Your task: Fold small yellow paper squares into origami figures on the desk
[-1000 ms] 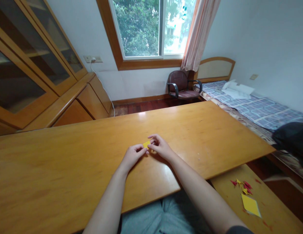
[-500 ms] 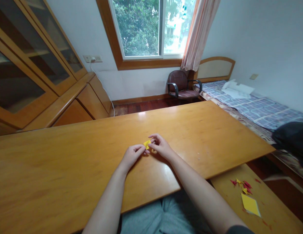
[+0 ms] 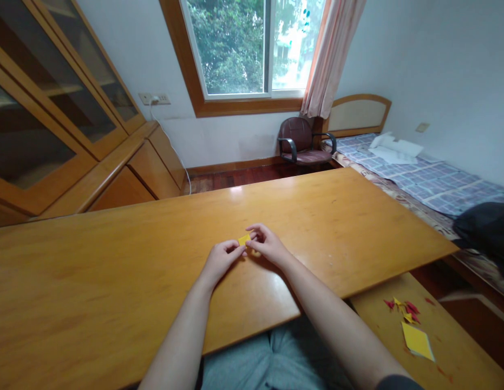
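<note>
A small folded piece of yellow paper is held between my two hands, just above the wooden table. My left hand pinches its lower left part between thumb and fingers. From the other side, my right hand grips the right edge, its thumb in front and its fingers curled behind. The paper is too small for me to make out its folds.
On a lower surface at the right lie several red and yellow folded paper pieces and a stack of yellow paper squares. A black bag rests on the bed. A chair stands beyond the table.
The yellow paper has turned slightly between my fingers and now shows a flatter, more rectangular outline. My left fingers have shifted a little; my right hand is almost still.
</note>
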A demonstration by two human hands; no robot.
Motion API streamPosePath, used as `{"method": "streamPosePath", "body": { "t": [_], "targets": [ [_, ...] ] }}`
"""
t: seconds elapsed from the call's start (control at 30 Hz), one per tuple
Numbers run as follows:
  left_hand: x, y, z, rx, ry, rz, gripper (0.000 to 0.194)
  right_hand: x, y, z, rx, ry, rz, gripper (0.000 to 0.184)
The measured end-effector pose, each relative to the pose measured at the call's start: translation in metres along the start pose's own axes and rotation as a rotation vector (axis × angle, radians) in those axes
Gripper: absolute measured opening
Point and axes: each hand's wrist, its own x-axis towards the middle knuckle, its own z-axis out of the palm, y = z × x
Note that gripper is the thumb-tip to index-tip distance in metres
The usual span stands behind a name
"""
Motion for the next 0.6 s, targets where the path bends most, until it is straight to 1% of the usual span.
{"method": "streamPosePath", "body": {
  "t": [0.27, 0.43, 0.6],
  "targets": [
    [-0.0017, 0.0046, -0.0011, 0.001, -0.009, -0.001, 0.032, 0.0017, 0.0038, -0.0001, -0.036, -0.007, -0.017, 0.036],
    [-0.0011, 0.0006, -0.0011, -0.039, -0.009, -0.001, 0.029, 0.0025, 0.0057, -0.0016, 0.038, -0.005, -0.007, 0.038],
    [-0.0002, -0.0039, -0.0011, -0.104, 0.007, -0.003, 0.024, 0.0043, 0.0075, -0.0036, 0.097, -0.009, 0.023, 0.044]
  ]
}}
